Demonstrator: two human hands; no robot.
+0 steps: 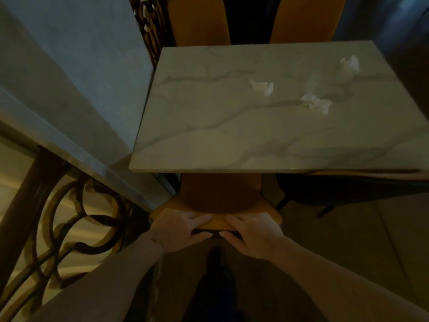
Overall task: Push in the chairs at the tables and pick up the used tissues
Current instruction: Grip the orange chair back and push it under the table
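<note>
Gripping chair back [216, 223] top edge: left hand [180, 228], right hand [251, 231], fingers curled over. Seat already partly beneath table [209, 135] straight ahead. Three tissues [316, 104] farther off, ahead-right, nearer right hand.

scrolled metal railing [76, 219] left | pale ledge [69, 89] above it | tiled floor [348, 240]
</note>
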